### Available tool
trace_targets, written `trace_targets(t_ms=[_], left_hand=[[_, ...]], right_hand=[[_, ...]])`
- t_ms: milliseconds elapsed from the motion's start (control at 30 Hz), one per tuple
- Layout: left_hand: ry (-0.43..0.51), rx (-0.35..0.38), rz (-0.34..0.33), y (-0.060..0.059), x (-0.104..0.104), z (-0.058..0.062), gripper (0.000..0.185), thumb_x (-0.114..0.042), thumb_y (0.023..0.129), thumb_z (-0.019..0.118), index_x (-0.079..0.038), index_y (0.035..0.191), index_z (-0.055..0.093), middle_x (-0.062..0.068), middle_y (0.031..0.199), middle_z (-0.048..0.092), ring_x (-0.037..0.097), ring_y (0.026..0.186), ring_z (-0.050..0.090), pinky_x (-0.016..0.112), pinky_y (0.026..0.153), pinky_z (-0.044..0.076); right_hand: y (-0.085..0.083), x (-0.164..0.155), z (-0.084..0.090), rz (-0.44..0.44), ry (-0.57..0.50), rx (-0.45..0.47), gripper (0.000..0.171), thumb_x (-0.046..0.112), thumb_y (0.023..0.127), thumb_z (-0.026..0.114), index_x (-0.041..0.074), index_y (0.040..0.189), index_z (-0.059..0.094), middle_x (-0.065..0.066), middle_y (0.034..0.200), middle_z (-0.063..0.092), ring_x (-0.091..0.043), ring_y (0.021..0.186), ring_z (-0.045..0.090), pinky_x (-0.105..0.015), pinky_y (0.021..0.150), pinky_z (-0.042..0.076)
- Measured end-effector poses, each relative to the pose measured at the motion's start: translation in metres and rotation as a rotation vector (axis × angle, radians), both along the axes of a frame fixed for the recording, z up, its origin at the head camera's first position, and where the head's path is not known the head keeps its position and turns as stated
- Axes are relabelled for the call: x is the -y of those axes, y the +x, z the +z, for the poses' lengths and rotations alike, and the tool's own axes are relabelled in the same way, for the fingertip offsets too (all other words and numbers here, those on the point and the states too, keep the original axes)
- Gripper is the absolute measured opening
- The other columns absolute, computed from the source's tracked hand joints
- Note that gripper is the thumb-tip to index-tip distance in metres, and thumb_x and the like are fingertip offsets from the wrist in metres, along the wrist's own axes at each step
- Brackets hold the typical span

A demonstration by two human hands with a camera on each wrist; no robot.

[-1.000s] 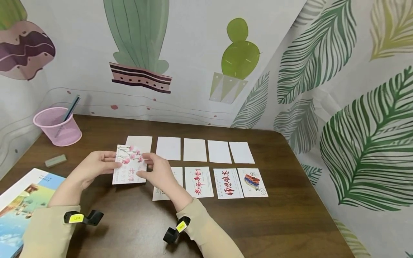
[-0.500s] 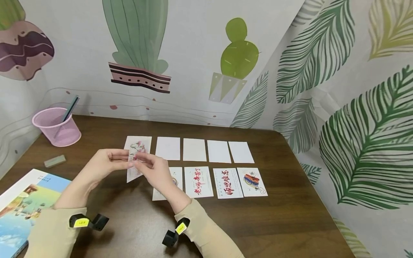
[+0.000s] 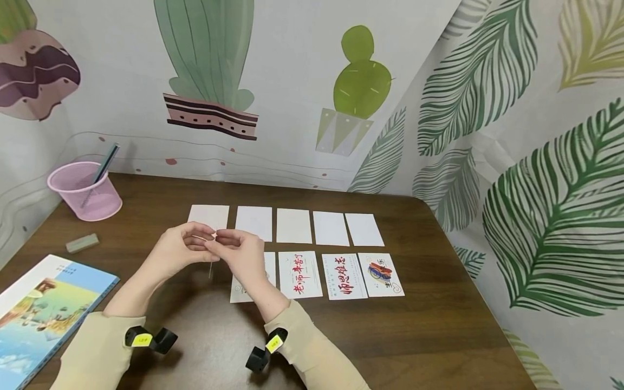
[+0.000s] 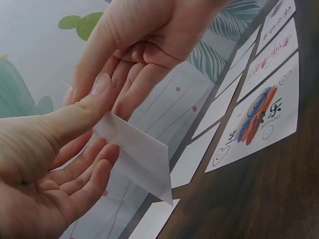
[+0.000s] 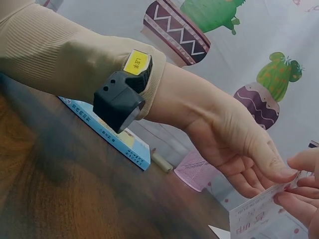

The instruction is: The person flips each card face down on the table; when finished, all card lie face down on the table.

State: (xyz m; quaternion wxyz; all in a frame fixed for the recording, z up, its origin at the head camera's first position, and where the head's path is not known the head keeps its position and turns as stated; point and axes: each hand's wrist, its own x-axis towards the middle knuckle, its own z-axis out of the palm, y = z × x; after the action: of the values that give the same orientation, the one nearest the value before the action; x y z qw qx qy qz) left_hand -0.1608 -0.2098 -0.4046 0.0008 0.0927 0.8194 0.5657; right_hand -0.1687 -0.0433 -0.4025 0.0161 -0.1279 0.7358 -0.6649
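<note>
Right over the tabletop (image 3: 419, 336), toward the back edge and left of centre, a greeting card (image 5: 254, 219) is held off the surface, nearly edge-on in the head view, with a blank face to the left wrist camera and pink lettering to the right one. The left hand (image 3: 170, 249) pinches it between thumb and fingers, and the right hand (image 3: 246, 257) pinches it as well, the two sets of fingertips nearly meeting. Five blank cards (image 3: 294, 226) line the back edge, the leftmost partly behind the hands. In front of them lie a partly hidden card (image 3: 241, 292), a red-lettered card (image 3: 300, 274), a dark-red-lettered card (image 3: 344, 277) and a birthday card (image 3: 381, 275), this last nearest the right edge. A pink mesh pen cup (image 3: 99, 203) holding a dark teal pen (image 3: 106, 162) stands at the back left corner; a grey-green block (image 3: 82, 243) lies near the left edge, and a blue-covered book (image 3: 63, 314) by the front left corner
</note>
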Motion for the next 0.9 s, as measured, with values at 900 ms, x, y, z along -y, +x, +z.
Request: trace_targets(t_ms=[900], left_hand=[[-0.127,0.245,0.155,-0.004,0.048,-0.009,0.075,-0.037,0.091,0.069,0.008,0.142,0.039,0.021,0.129,0.056,0.009,0.105,0.060,0.032,0.095,0.050]], right_hand=[[-0.021,-0.008,-0.029,0.065,0.101,0.241,0.015,0.003,0.088,0.068,-0.009,0.097,0.069,-0.017,0.088,0.074,-0.010,0.065,0.068,-0.024,0.064,0.059]])
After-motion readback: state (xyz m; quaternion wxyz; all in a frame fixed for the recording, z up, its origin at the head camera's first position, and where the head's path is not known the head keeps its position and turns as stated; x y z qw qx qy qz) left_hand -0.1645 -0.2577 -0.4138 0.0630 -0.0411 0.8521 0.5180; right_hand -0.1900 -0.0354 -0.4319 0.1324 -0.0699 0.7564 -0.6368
